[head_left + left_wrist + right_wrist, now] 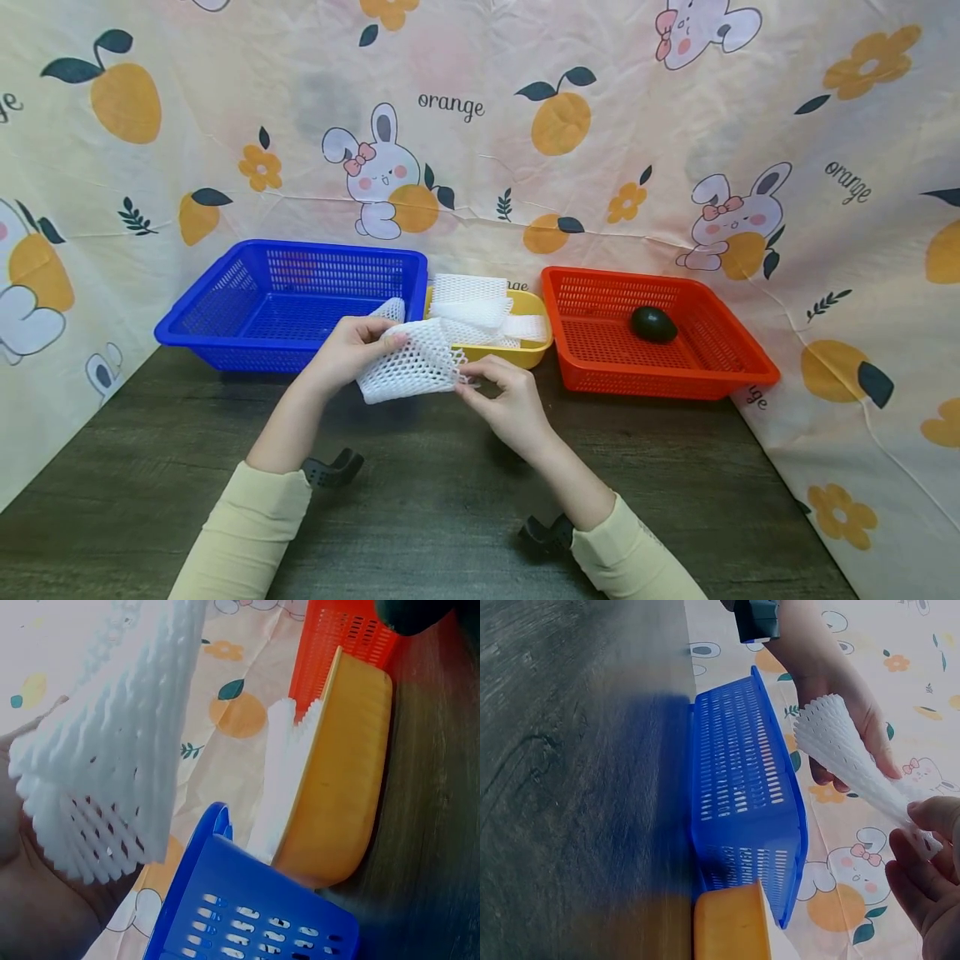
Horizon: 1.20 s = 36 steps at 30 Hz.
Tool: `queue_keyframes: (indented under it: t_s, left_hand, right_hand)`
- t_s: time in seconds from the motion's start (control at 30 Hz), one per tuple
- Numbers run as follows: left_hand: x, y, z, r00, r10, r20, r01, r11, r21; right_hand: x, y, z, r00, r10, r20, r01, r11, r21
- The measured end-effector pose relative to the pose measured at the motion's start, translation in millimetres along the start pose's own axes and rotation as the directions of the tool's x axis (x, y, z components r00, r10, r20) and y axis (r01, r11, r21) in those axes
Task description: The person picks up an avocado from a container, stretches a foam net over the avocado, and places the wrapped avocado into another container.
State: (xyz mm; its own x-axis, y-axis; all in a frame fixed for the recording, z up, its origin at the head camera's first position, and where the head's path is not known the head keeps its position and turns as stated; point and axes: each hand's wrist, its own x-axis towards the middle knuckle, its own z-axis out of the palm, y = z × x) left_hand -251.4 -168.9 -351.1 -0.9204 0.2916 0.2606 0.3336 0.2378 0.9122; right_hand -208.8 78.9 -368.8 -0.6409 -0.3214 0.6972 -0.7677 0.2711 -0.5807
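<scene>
A white foam fruit net point(420, 365) is held up between both hands, above the table and in front of the baskets. My left hand point(351, 354) grips its left end, thumb on the near face. With thumb and fingers my right hand point(508, 402) pinches the open, fringed right edge. In the right wrist view the net point(844, 754) looks flattened and narrows toward the right hand point(934, 862). The left wrist view shows the net point(112, 757) lying across the left palm point(45, 900). More white foam nets point(471, 310) lie stacked in a yellow bin point(538, 355) just behind the hands.
A blue basket point(225, 337) stands at the left, behind the left hand. On the right, a red basket point(660, 379) holds a dark green avocado point(653, 324). The yellow bin sits between them on the dark wooden table point(420, 517). A printed cloth point(480, 167) hangs behind.
</scene>
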Motion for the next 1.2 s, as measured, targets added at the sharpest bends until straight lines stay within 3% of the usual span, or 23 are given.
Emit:
queue_keyframes:
  t_s: [0.2, 0.6, 0.77, 0.93, 1.07, 1.2]
  left_hand:
    - [0.8, -1.1, 4.6, 0.996, 0.028, 0.08, -0.031, 0.999, 0.035]
    - [-0.7, 1.6, 9.4, 0.983, 0.104, 0.15, -0.124, 0.983, 0.135]
    - [-2.5, 5.7, 12.2, 0.982, 0.09, 0.167, -0.121, 0.974, 0.19]
    - [-3.7, 9.2, 13.8, 0.971, 0.103, 0.215, -0.15, 0.964, 0.219]
    - [-3.6, 6.8, 14.6, 0.96, 0.111, 0.259, -0.173, 0.958, 0.231]
    - [-3.4, 3.9, 14.9, 0.957, 0.11, 0.268, -0.175, 0.956, 0.234]
  right_hand:
    - [4.3, -29.4, -3.9, 0.999, 0.002, -0.043, -0.002, 1.0, -0.003]
    - [2.2, -31.2, 3.0, 0.992, 0.05, -0.112, -0.05, 0.999, -0.002]
    - [2.5, -31.5, 3.2, 0.99, 0.071, -0.123, -0.072, 0.997, -0.006]
    - [2.5, -32.1, 3.7, 0.988, 0.076, -0.137, -0.077, 0.997, -0.002]
    - [2.3, -32.4, 4.1, 0.984, 0.094, -0.15, -0.094, 0.996, 0.01]
    - [3.1, -33.6, 3.4, 0.982, 0.118, -0.148, -0.115, 0.993, 0.032]
